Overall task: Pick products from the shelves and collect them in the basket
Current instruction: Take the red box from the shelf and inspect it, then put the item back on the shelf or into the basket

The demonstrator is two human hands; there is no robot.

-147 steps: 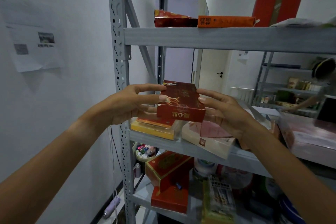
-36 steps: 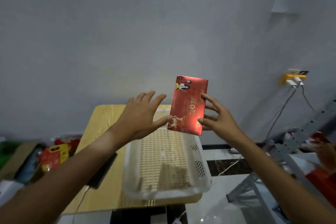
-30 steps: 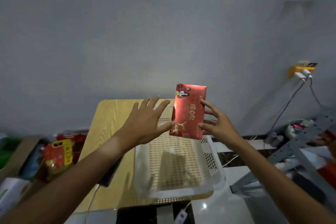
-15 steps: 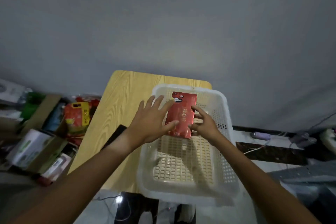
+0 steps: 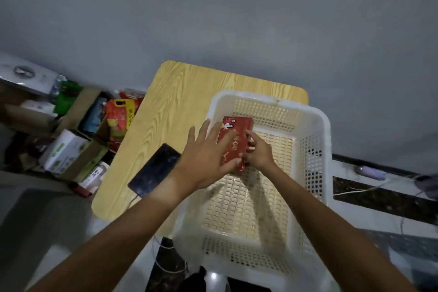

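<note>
**Red box going down into the basket**

The step in hand looks like the placing step: a product is held over its destination and not yet let go. A flat red box [image 5: 233, 143] is held between both hands inside the rim of the white perforated basket [image 5: 317, 149], toward its far left part. Whether the box already touches the basket floor cannot be told from this view; it appears tilted, its far end higher.

The left hand [image 5: 208, 156] lies with fingers spread and fairly straight, pressing against the box's left edge and face, the thumb reaching its near corner. The right hand [image 5: 257, 153] has its fingers curled round the box's right edge, pinching it. Neither hand is apart from the box.

The basket stands on a wood-grain counter [image 5: 175, 106], overhanging its near edge, and nothing else shows inside it. A dark phone [image 5: 155, 169] lies on the counter just left of the basket, beside the left wrist. Cartons and packets [image 5: 78, 140] are heaped on the floor to the left.

The next move, as I judge it, calls for lowering the box flat onto the mesh floor, easing both hands off, then lifting them over the rim without nudging the overhanging basket
</note>
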